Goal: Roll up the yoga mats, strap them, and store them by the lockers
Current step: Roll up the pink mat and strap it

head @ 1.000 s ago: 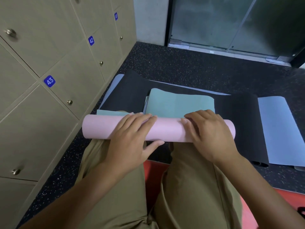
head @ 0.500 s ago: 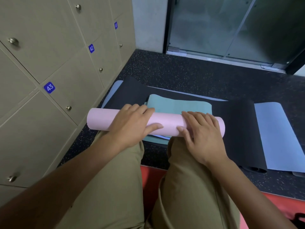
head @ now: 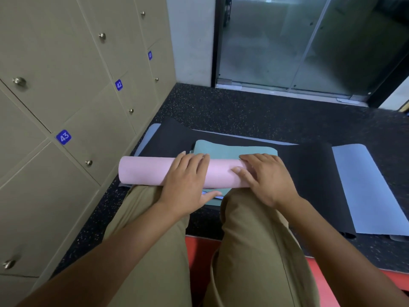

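A pink yoga mat (head: 146, 171) lies rolled into a tube across the floor in front of my knees. My left hand (head: 188, 180) rests on top of its middle, fingers flat and pointing away, thumb spread toward me. My right hand (head: 265, 176) presses flat on the roll's right end and hides that end. Beyond and under the roll lies a teal mat (head: 232, 148), flat on a black mat (head: 309, 173). A light blue mat (head: 363, 187) lies flat under the black one and shows at the right.
Beige lockers (head: 66, 107) numbered 41 to 43 line the left wall close to the roll's left end. A glass sliding door (head: 298, 45) closes the far side. Speckled dark floor (head: 243, 111) lies between. A red mat (head: 199, 262) shows under my legs.
The pink roll has rolled a little farther from me over the teal mat, both hands moving forward with it. The camera has tilted up slightly.
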Action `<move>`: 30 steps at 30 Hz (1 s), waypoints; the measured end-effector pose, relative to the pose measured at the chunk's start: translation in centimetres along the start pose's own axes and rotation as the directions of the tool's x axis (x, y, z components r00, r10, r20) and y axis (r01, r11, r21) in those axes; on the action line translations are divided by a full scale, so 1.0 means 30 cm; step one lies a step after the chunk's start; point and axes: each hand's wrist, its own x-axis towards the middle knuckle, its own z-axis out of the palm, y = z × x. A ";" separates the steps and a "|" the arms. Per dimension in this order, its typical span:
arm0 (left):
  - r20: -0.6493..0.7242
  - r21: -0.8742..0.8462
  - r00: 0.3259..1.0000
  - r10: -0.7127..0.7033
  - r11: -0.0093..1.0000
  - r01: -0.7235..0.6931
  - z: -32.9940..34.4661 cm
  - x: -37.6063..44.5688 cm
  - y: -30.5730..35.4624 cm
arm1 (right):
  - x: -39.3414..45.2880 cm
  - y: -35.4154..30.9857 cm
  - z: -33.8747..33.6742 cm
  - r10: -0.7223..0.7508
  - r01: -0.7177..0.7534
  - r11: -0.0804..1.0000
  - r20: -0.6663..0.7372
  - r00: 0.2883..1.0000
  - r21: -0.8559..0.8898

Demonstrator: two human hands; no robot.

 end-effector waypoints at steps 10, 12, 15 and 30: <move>0.211 0.010 0.976 -0.054 0.999 0.053 0.016 0.151 -0.051 | -0.079 0.123 -0.011 0.164 -0.160 0.970 -0.004 0.986 0.184; 0.238 -0.014 0.970 -0.042 0.999 0.046 0.007 0.167 -0.050 | -0.095 0.120 -0.012 0.206 -0.192 0.942 -0.021 0.978 0.273; 0.231 -0.078 0.973 -0.025 0.996 0.044 -0.012 0.187 -0.054 | -0.109 0.111 -0.024 0.257 -0.195 0.887 -0.096 0.962 0.418; 0.144 -0.778 0.978 -0.153 0.593 0.207 -0.263 0.251 0.004 | -0.057 -0.069 -0.527 0.161 0.220 0.615 -0.394 0.905 0.757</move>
